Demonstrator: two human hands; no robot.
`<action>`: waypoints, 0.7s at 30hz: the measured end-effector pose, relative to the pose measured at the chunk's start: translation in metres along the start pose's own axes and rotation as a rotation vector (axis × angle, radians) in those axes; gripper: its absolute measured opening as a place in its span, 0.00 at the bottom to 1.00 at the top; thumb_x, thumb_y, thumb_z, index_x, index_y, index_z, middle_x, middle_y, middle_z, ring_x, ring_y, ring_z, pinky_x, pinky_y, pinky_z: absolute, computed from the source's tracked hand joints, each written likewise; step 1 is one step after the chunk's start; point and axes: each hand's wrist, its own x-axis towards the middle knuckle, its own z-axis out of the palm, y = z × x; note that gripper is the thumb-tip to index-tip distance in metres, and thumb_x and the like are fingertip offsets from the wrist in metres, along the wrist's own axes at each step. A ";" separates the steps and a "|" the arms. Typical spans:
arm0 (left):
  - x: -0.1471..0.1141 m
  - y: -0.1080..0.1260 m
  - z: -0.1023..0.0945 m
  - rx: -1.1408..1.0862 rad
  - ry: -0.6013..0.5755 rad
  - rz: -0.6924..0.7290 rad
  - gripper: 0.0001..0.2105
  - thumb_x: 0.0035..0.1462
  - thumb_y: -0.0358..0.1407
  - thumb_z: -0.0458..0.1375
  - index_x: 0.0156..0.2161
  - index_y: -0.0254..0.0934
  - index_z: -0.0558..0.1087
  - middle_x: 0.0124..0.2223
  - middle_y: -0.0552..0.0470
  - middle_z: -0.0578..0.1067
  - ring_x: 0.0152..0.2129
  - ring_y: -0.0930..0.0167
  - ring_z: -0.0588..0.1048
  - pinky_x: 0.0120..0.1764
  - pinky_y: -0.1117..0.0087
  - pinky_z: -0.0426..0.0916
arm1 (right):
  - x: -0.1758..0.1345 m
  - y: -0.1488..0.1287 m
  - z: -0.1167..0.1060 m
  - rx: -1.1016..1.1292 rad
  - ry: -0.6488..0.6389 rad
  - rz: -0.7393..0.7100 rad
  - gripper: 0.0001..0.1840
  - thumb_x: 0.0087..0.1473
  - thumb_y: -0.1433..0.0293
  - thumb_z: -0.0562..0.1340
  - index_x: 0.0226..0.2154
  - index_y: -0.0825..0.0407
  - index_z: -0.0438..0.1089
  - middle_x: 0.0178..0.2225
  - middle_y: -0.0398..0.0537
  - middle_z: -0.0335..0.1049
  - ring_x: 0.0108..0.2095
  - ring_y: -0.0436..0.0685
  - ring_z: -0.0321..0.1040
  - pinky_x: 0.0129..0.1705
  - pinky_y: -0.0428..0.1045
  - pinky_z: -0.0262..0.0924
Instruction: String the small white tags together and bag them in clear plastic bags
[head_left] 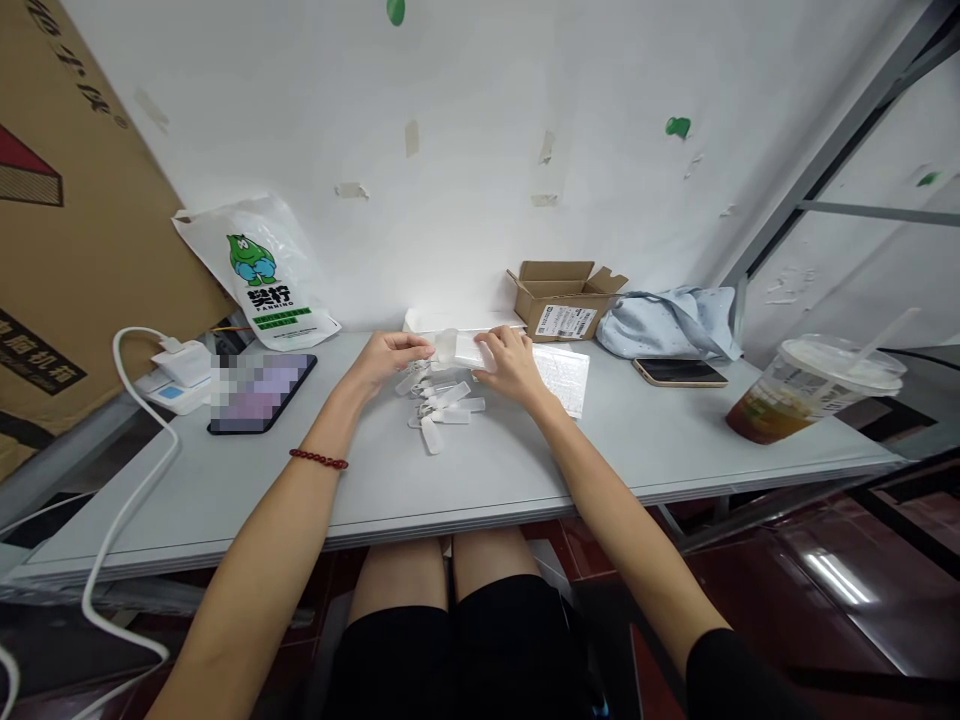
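Observation:
My right hand grips a small whitish box from its right side, fingers over the top. At the box's left end is a translucent rounded piece, perhaps its flap. My left hand is closed in a pinch at the left edge of that piece; what lies between its fingertips is too small to make out. Just below both hands, several whitish tag-like pieces with thin loops lie in a loose pile on the grey table. A silvery-white padded packet lies beside my right wrist.
An open cardboard box stands at the back, beside a pale blue cloth bundle. Phones lie at left and right. A tilted-looking drink cup stands far right. A plastic bag and charger with white cable are left.

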 end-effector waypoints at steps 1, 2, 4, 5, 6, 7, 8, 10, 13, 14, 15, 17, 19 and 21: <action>0.000 0.000 0.002 0.010 -0.004 0.004 0.13 0.38 0.44 0.66 0.28 0.36 0.78 0.29 0.50 0.76 0.27 0.72 0.68 0.27 0.72 0.55 | 0.000 -0.001 -0.001 0.011 -0.003 -0.005 0.23 0.47 0.68 0.62 0.48 0.50 0.63 0.47 0.55 0.62 0.48 0.65 0.57 0.50 0.58 0.48; -0.001 0.000 0.004 0.015 -0.007 0.010 0.14 0.38 0.44 0.66 0.29 0.36 0.78 0.30 0.50 0.77 0.27 0.71 0.68 0.27 0.71 0.56 | 0.000 -0.002 -0.001 0.021 -0.005 -0.008 0.23 0.47 0.68 0.62 0.48 0.50 0.63 0.47 0.55 0.62 0.48 0.65 0.57 0.50 0.58 0.48; -0.001 0.000 0.007 0.018 -0.018 0.032 0.14 0.39 0.43 0.66 0.31 0.36 0.79 0.32 0.49 0.78 0.29 0.70 0.69 0.28 0.71 0.58 | 0.000 -0.004 -0.003 0.040 -0.004 -0.011 0.23 0.47 0.68 0.62 0.48 0.50 0.63 0.47 0.55 0.63 0.49 0.65 0.57 0.50 0.58 0.48; -0.002 0.001 0.009 0.019 -0.030 0.045 0.14 0.40 0.43 0.66 0.32 0.37 0.79 0.34 0.49 0.78 0.30 0.70 0.70 0.29 0.71 0.59 | 0.000 -0.004 -0.004 0.050 -0.002 -0.012 0.23 0.47 0.68 0.62 0.48 0.50 0.63 0.47 0.55 0.63 0.49 0.65 0.58 0.50 0.58 0.48; -0.002 0.001 0.010 0.020 -0.042 0.057 0.14 0.41 0.43 0.65 0.34 0.38 0.80 0.36 0.49 0.79 0.31 0.70 0.70 0.29 0.71 0.59 | 0.000 -0.005 -0.004 0.060 0.001 -0.013 0.23 0.47 0.68 0.62 0.48 0.50 0.63 0.47 0.55 0.63 0.49 0.65 0.58 0.50 0.58 0.48; -0.002 0.001 0.010 0.020 -0.052 0.064 0.14 0.42 0.43 0.65 0.35 0.38 0.80 0.37 0.49 0.79 0.31 0.70 0.70 0.30 0.71 0.59 | 0.000 -0.005 -0.004 0.071 0.003 -0.011 0.23 0.47 0.68 0.62 0.48 0.50 0.63 0.47 0.55 0.63 0.49 0.64 0.58 0.50 0.58 0.49; -0.003 0.002 0.010 0.020 -0.055 0.066 0.15 0.43 0.43 0.64 0.36 0.39 0.80 0.37 0.49 0.79 0.31 0.71 0.70 0.30 0.72 0.59 | 0.000 -0.005 -0.004 0.082 0.004 -0.004 0.23 0.47 0.68 0.62 0.48 0.51 0.63 0.47 0.55 0.63 0.49 0.64 0.58 0.50 0.58 0.49; -0.003 0.003 0.008 0.013 -0.032 0.061 0.15 0.43 0.43 0.64 0.36 0.38 0.80 0.37 0.49 0.79 0.30 0.71 0.69 0.28 0.72 0.58 | 0.001 -0.004 -0.003 0.104 0.014 0.030 0.23 0.47 0.68 0.62 0.48 0.51 0.63 0.47 0.55 0.63 0.49 0.64 0.58 0.50 0.58 0.50; -0.002 0.004 -0.001 0.020 0.032 0.024 0.14 0.42 0.42 0.64 0.34 0.36 0.79 0.36 0.47 0.79 0.30 0.70 0.70 0.26 0.73 0.57 | 0.002 0.001 -0.002 0.136 0.070 0.107 0.23 0.47 0.66 0.61 0.48 0.51 0.63 0.47 0.55 0.62 0.49 0.64 0.58 0.49 0.58 0.51; -0.002 0.004 -0.005 0.038 0.050 0.008 0.13 0.41 0.41 0.64 0.33 0.36 0.79 0.36 0.47 0.79 0.31 0.70 0.70 0.26 0.73 0.57 | 0.003 0.003 -0.002 0.145 0.096 0.134 0.23 0.47 0.66 0.61 0.48 0.50 0.63 0.47 0.55 0.61 0.50 0.65 0.57 0.49 0.59 0.51; -0.002 0.004 -0.010 0.068 0.062 -0.007 0.12 0.40 0.40 0.64 0.32 0.36 0.79 0.35 0.47 0.79 0.31 0.69 0.71 0.27 0.73 0.58 | 0.003 0.005 -0.003 0.151 0.125 0.160 0.23 0.48 0.65 0.60 0.48 0.50 0.63 0.46 0.55 0.61 0.50 0.65 0.57 0.49 0.59 0.52; -0.001 0.002 -0.020 0.161 0.054 -0.026 0.09 0.38 0.37 0.64 0.29 0.37 0.78 0.33 0.49 0.78 0.32 0.67 0.72 0.29 0.72 0.61 | 0.004 0.010 -0.003 0.159 0.186 0.209 0.22 0.48 0.64 0.60 0.48 0.49 0.63 0.46 0.55 0.61 0.50 0.66 0.57 0.49 0.60 0.52; 0.000 -0.002 -0.028 0.269 -0.013 -0.059 0.07 0.35 0.34 0.65 0.26 0.38 0.77 0.30 0.51 0.78 0.30 0.67 0.72 0.31 0.70 0.62 | 0.006 0.013 -0.005 0.165 0.241 0.247 0.23 0.48 0.63 0.59 0.48 0.48 0.62 0.47 0.55 0.61 0.49 0.66 0.57 0.50 0.61 0.52; 0.003 -0.010 -0.032 0.370 -0.094 -0.118 0.08 0.30 0.31 0.65 0.23 0.39 0.76 0.27 0.52 0.76 0.28 0.66 0.72 0.31 0.70 0.63 | 0.006 0.014 -0.005 0.175 0.271 0.266 0.23 0.48 0.62 0.59 0.48 0.49 0.61 0.47 0.55 0.60 0.49 0.67 0.57 0.50 0.61 0.51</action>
